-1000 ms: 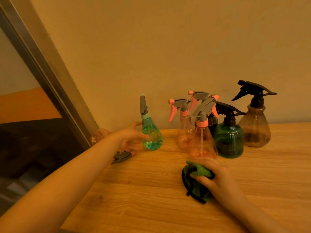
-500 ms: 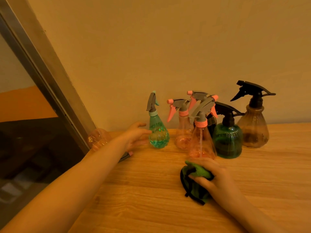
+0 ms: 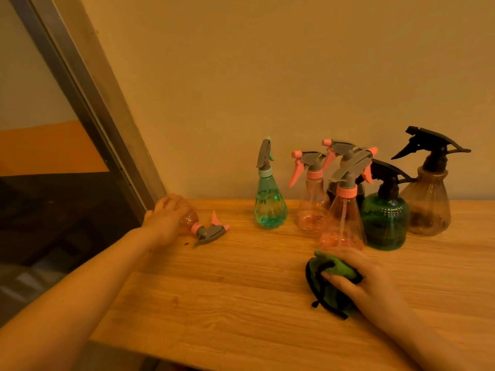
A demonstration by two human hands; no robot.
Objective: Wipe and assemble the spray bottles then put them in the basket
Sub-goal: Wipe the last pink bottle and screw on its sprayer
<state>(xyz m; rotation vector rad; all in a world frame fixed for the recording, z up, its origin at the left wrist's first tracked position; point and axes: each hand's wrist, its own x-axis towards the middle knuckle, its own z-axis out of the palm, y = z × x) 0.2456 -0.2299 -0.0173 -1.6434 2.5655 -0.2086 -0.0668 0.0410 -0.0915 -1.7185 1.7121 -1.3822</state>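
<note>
A clear pink spray bottle lies on its side at the table's far left, its grey and pink trigger head pointing right. My left hand is wrapped over its body. My right hand presses on a folded green cloth on the table. Upright near the wall stand a teal bottle, pink bottles, a dark green bottle and a brown bottle. No basket shows.
The wooden table meets a plain wall at the back. A metal window frame slants down to the table's left corner, just beside my left hand. The table's front edge runs along the bottom.
My left hand let go of the teal bottle, which now stands upright, and moved left onto the lying pink bottle. The right hand stayed on the cloth.
</note>
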